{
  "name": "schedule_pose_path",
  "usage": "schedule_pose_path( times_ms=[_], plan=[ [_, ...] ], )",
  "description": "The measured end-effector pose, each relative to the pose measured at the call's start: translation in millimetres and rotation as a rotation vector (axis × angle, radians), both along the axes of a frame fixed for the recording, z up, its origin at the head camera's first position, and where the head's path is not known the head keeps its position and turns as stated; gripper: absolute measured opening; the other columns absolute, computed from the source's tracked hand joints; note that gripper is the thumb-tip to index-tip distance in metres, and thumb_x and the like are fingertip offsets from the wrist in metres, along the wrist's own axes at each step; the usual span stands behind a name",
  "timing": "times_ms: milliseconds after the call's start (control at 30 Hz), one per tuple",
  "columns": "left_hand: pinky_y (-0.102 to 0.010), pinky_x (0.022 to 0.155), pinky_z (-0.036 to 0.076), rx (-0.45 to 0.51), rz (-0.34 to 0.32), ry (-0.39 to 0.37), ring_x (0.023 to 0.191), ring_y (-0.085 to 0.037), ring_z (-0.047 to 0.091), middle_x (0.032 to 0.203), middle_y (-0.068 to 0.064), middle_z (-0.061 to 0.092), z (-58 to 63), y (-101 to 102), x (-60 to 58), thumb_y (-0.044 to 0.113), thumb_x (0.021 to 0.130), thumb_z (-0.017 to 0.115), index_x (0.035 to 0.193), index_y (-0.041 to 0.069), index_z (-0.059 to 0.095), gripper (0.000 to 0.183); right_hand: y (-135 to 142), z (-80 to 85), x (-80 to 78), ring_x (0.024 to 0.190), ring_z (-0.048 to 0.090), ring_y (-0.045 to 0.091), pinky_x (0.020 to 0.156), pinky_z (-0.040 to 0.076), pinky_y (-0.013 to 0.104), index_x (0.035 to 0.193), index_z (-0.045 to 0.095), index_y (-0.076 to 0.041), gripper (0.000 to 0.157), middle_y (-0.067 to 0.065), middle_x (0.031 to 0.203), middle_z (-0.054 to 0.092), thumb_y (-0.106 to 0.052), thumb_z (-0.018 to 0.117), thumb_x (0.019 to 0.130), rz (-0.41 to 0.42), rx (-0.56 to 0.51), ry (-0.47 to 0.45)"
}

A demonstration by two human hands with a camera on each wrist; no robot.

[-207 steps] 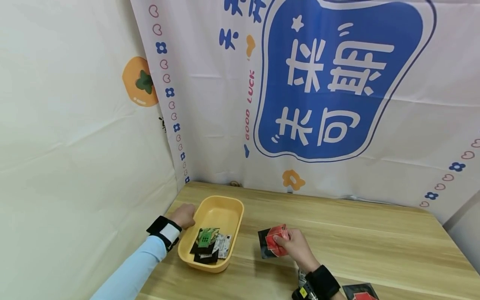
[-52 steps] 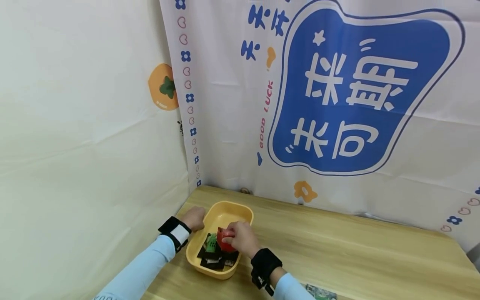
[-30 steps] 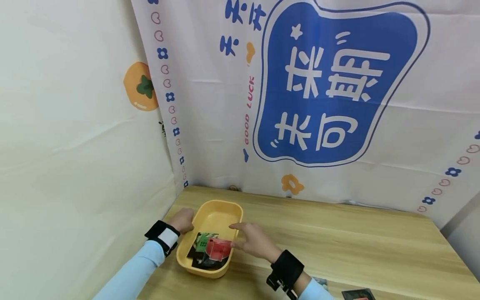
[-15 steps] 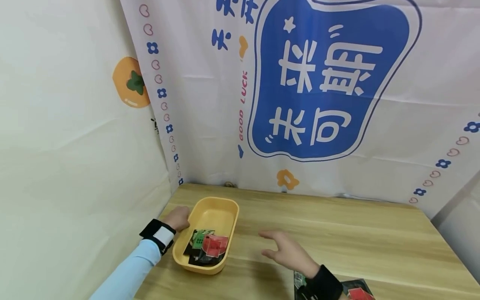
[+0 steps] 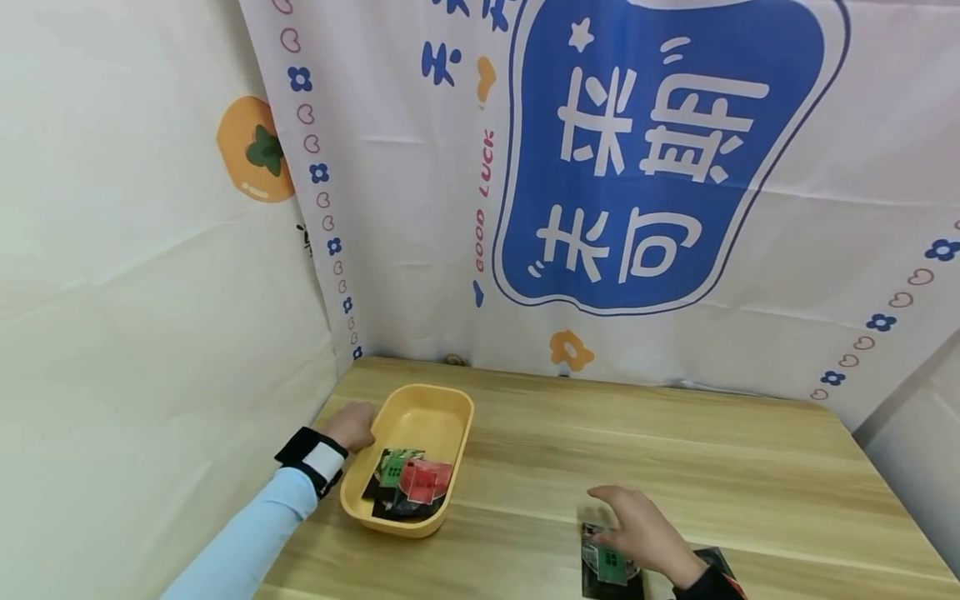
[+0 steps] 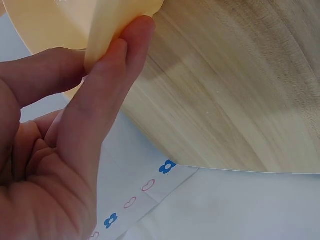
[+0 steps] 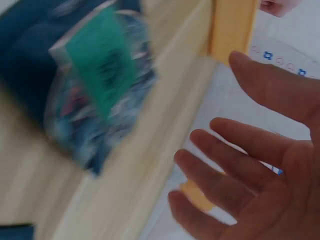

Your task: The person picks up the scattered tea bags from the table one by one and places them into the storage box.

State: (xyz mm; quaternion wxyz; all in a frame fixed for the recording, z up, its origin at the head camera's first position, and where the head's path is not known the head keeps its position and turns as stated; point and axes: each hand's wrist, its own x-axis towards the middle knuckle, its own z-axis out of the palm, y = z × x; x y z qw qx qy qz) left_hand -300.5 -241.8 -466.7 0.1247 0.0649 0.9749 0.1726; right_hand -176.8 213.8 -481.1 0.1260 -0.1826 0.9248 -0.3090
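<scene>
My left hand (image 5: pixel 350 426) pinches the left rim of a yellow plastic tray (image 5: pixel 467 429); in the left wrist view, thumb and fingers grip the tray's wall (image 6: pixel 107 32). Inside the tray, toward its near end, a red-and-black packet (image 5: pixel 426 482) overlaps a green-and-black packet (image 5: pixel 393 469) and other dark packets. My right hand (image 5: pixel 643 532) hovers over another black packet with a green label (image 5: pixel 611 565) on the table. Its fingers are extended and hold nothing. In the right wrist view that packet (image 7: pixel 107 65) is blurred and apart from the fingers.
A second dark packet (image 5: pixel 716 560) lies partly hidden behind the right wrist. The wooden table (image 5: pixel 540 450) meets a printed cloth (image 5: pixel 420 275) at the back and a pale cloth wall (image 5: pixel 150 333) on the left.
The right hand carried a red-and-black packet into the tray and let it go, then moved right and toward me over the green-labelled packet. The left hand has kept hold of the rim.
</scene>
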Motion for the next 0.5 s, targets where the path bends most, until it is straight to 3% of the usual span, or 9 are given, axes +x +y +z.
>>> schedule_pose_path(
  times_ms=[100, 233, 500],
  plan=[
    [-0.020, 0.045, 0.039, -0.003, 0.010, -0.022, 0.051, -0.013, 0.050, 0.061, -0.003, 0.052, -0.6, 1, 0.1, -0.011, 0.075, 0.058, 0.072, 0.005, 0.055, 0.016, 7, -8.3, 3.6, 0.109, 0.062, 0.043, 0.088, 0.052, 0.056, 0.125, 0.060, 0.006, 0.060, 0.025, 0.124, 0.063, -0.010, 0.085, 0.073, -0.023, 0.040, -0.013],
    [-0.020, 0.045, 0.040, -0.007, 0.025, -0.028, 0.051, -0.013, 0.051, 0.061, -0.003, 0.052, -2.2, 2, 0.4, -0.011, 0.076, 0.059, 0.072, 0.004, 0.055, 0.016, 12, -18.3, 5.8, 0.104, 0.065, 0.040, 0.084, 0.054, 0.055, 0.119, 0.064, 0.006, 0.059, 0.023, 0.120, 0.065, -0.012, 0.088, 0.068, -0.018, 0.104, 0.047],
    [-0.020, 0.045, 0.039, -0.018, 0.009, -0.016, 0.049, -0.013, 0.050, 0.059, -0.002, 0.051, 1.2, 3, -2.3, -0.010, 0.076, 0.058, 0.071, 0.004, 0.055, 0.016, 5, -36.8, 10.2, 0.102, 0.061, 0.034, 0.083, 0.053, 0.055, 0.109, 0.070, -0.004, 0.054, 0.014, 0.116, 0.066, -0.019, 0.093, 0.062, -0.093, 0.201, 0.121]
  ],
)
